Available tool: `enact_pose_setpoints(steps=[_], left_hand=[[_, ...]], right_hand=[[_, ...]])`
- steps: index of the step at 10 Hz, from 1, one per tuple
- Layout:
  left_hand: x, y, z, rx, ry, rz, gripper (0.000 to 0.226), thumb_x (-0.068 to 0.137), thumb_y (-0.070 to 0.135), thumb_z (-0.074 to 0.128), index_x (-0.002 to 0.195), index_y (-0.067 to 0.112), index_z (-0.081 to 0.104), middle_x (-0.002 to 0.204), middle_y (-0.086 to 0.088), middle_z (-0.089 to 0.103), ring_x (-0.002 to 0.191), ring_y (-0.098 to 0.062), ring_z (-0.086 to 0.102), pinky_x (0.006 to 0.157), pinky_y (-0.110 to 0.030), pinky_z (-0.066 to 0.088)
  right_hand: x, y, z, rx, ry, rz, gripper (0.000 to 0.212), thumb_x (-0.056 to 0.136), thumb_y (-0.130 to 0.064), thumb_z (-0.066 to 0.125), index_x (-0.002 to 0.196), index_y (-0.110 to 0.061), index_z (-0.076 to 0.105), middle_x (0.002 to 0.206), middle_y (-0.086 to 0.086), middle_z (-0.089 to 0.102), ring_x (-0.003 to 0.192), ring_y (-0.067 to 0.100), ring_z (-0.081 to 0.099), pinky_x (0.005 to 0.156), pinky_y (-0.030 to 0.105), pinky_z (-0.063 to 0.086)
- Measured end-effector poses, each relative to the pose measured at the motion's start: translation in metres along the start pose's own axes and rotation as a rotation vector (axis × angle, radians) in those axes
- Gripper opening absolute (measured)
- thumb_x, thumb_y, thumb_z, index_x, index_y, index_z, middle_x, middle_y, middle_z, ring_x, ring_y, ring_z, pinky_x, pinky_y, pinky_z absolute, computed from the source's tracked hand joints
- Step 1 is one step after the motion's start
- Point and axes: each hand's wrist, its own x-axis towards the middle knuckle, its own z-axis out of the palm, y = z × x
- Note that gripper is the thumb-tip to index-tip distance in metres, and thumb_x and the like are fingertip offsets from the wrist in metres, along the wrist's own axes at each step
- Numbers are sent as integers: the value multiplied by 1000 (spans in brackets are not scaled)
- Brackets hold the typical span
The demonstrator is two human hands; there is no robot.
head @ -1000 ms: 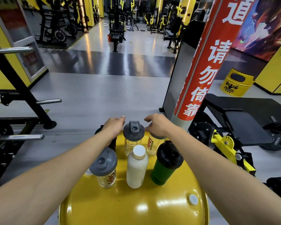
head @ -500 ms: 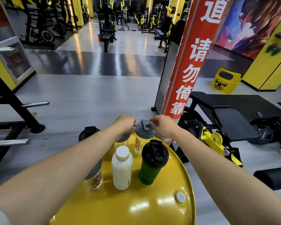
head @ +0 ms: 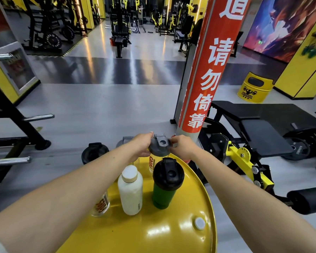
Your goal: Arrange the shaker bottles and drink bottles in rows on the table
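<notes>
Since the frame before, both hands are sitting closer together at the grey-lidded shaker at the far edge, and the black-lidded bottle at the left is now showing wholly clear of the left forearm. Filling the lower middle of the frame, the round yellow tabletop (head: 153, 232) is carrying the bottles. Rising behind it in the upper right, a red pillar (head: 208, 73) with white characters is standing just past the far edge. Nearer the viewer, in the centre, a green shaker with a black lid (head: 164, 190) is standing upright just beside a white drink bottle (head: 130, 194), with a clear shaker with orange lettering (head: 101, 205) to its left, half hidden under the left forearm. Above the green one, the grey-lidded shaker (head: 160, 147) is sitting between the hands: the left hand (head: 141, 145) is pressing against its left side with fingers curled, and the right hand (head: 181, 146) is pinching at the right rim of its lid, so both are clamped on it. Left of centre, a black-lidded bottle (head: 94, 152) is standing by the tabletop's left edge, and another grey lid (head: 125, 141) is peeking out behind the left wrist.
</notes>
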Motion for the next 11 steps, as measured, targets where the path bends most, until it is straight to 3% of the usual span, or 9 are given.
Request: enact_pose_setpoints(steps=[2, 4, 6, 7, 8, 9, 10, 11], left_hand=[[-1, -1, -3, -6, -51, -14, 66, 99, 53, 41, 146, 5, 43, 151, -16, 48, 124, -38, 57, 98, -42, 52], [0, -1, -3, 52, -39, 1, 69, 98, 56, 39, 145, 6, 44, 152, -14, 47, 122, -36, 59, 100, -42, 53], [-1, -4, -2, 58, -21, 26, 68, 98, 56, 39, 146, 8, 44, 153, -12, 47, 105, -26, 61, 83, -33, 54], [-3, -4, -2, 77, -19, 22, 68, 97, 56, 39, 146, 9, 44, 153, -11, 47, 109, -26, 60, 85, -32, 54], [-10, -3, -1, 99, 6, 45, 55, 98, 51, 43, 136, 11, 52, 147, -12, 52, 117, -28, 58, 92, -37, 54], [-18, -1, -2, 243, 35, 135, 39, 100, 32, 43, 133, 15, 55, 133, -14, 59, 113, -26, 58, 100, -43, 52], [-30, 4, -3, 247, 59, 142, 53, 84, 52, 48, 118, 13, 63, 123, -8, 65, 111, -29, 63, 100, -44, 52], [-36, 7, -8, 154, 98, 201, 38, 86, 48, 53, 97, 13, 64, 110, -10, 67, 101, -31, 65, 92, -41, 52]], right_hand=[[-3, 1, 2, 9, 12, -4, 38, 94, -25, 63, 129, -10, 66, 125, 11, 68, 111, 31, 63, 90, 37, 51], [-4, -2, 3, 0, 16, 1, 38, 93, -25, 62, 128, -10, 66, 123, 12, 69, 109, 31, 64, 89, 38, 52], [-6, -1, 5, 6, 26, -1, 38, 93, -25, 63, 128, -11, 66, 123, 10, 69, 108, 28, 64, 85, 34, 51], [-6, -2, 5, 2, 21, 8, 40, 93, -25, 63, 131, -11, 64, 126, 10, 68, 111, 29, 64, 86, 34, 50], [-7, -1, 4, -2, 15, 6, 43, 94, -26, 63, 134, -11, 61, 130, 10, 65, 114, 30, 62, 89, 35, 50], [-10, 0, -2, 6, 15, 33, 47, 95, -28, 61, 139, -12, 56, 136, 9, 62, 119, 29, 61, 94, 37, 51], [-15, 1, -8, 17, 31, 48, 48, 95, -27, 59, 141, -12, 54, 138, 9, 61, 123, 27, 59, 97, 36, 49], [-23, -1, -14, 74, 93, 44, 46, 97, -24, 56, 141, -10, 54, 139, 10, 61, 125, 27, 58, 99, 37, 47]])
